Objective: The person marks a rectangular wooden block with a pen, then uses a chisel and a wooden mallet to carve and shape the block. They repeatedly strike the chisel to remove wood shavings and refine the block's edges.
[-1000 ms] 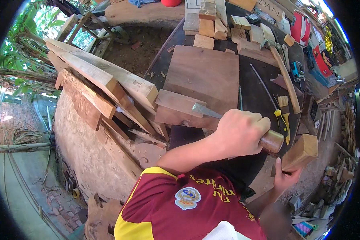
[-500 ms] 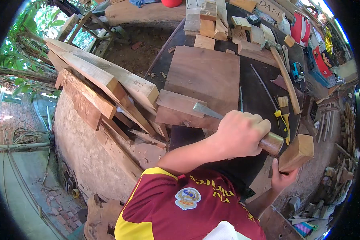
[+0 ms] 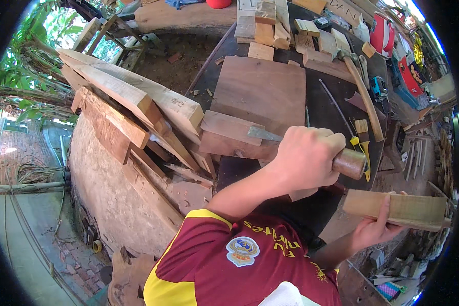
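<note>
My left hand [image 3: 311,158] is wrapped round the handle of a chisel [image 3: 351,163]. Its flat metal blade [image 3: 262,133] points left and overlaps the end of a thin wooden strip [image 3: 229,125]. That strip lies along the near edge of a broad brown board [image 3: 260,89]. Off to the right and lower, my right hand [image 3: 377,229] grips a rectangular wooden block [image 3: 398,208], its thumb across the face. A gap separates the block from the chisel's butt end. Part of the right hand's fingers is hidden behind the block.
Thick timber beams [image 3: 137,97] lean at the left. On the dark table [image 3: 331,117] lie a hammer [image 3: 362,92], a thin metal rod [image 3: 336,104], a paintbrush [image 3: 363,137] and a blue tape measure [image 3: 378,87]. Wood blocks [image 3: 264,33] are stacked at the far end.
My right hand has swung the wooden block right and slightly down, away from the chisel's butt, turning its long face into view. The left hand and chisel have shifted only slightly.
</note>
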Motion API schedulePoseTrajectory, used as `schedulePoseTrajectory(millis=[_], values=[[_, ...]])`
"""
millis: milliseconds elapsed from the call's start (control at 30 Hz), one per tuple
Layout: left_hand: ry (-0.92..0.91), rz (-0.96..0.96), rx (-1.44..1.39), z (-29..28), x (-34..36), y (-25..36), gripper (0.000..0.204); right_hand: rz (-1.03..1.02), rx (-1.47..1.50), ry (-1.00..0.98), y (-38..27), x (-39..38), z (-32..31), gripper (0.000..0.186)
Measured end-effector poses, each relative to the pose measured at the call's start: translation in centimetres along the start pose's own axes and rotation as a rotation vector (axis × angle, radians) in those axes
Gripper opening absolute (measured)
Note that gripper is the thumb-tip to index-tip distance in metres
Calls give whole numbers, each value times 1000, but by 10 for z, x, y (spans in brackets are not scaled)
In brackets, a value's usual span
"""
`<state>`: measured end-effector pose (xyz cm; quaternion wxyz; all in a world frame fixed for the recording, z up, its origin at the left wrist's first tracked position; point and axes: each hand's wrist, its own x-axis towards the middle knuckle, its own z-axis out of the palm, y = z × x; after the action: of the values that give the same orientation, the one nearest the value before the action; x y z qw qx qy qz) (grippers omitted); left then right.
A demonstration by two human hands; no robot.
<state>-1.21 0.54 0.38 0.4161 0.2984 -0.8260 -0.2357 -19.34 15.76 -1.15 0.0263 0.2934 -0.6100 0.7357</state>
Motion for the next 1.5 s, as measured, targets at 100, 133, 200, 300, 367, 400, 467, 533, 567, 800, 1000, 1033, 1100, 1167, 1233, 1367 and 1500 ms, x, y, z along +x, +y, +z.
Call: schedulePoseTrajectory(millis=[100, 133, 200, 300, 367, 400, 467, 533, 567, 800, 1000, 1033, 1100, 1167, 1233, 1367, 1500], values=[[7, 7, -1, 1, 3, 0, 26, -47, -182, -116, -1, -21, 17, 60], [-7, 9, -1, 2, 5, -1, 25, -178, -387, -267, 7, -31, 10, 61], [-2, -19, 16, -2, 5, -5, 24, -291, -558, -426, 17, -29, -4, 62], [-16, -18, 35, -2, 0, -6, 23, -93, -369, -232, 17, -5, -12, 57], [-35, 3, 23, 3, 2, -5, 23, -54, -74, 30, 5, -10, 13, 57], [-46, 8, 22, 4, 2, -5, 23, -30, 75, 157, 4, -13, 19, 58], [-73, -2, 27, 3, -1, -6, 23, -194, -106, -371, 21, -21, 2, 61], [-96, 6, 41, 3, -2, -7, 24, -259, -236, -579, 35, -32, -4, 64], [-107, 13, 53, 3, -3, -9, 24, -239, -276, -525, 39, -39, -2, 65], [-176, 35, 14, -2, -8, -1, 26, -49, -276, -245, 38, -35, -15, 77], [-100, 65, -10, 4, -6, -2, 28, -123, -311, -276, 36, -31, -24, 78], [-92, 68, -7, 3, -6, -2, 28, -111, -308, -269, 36, -32, -26, 78], [-75, 72, -1, 3, -5, -1, 29, -96, -310, -263, 35, -32, -26, 77], [-53, 83, -11, 3, -5, -2, 30, -90, -317, -267, 31, -32, -24, 76], [-46, 83, -18, 2, -5, -3, 30, -92, -299, -282, 35, -30, -26, 74], [-48, 63, -12, 1, -4, -3, 31, -88, -299, -295, 35, -29, -26, 72], [-24, 42, -14, 2, -2, -2, 30, -112, -246, -256, 31, -25, -21, 63]])
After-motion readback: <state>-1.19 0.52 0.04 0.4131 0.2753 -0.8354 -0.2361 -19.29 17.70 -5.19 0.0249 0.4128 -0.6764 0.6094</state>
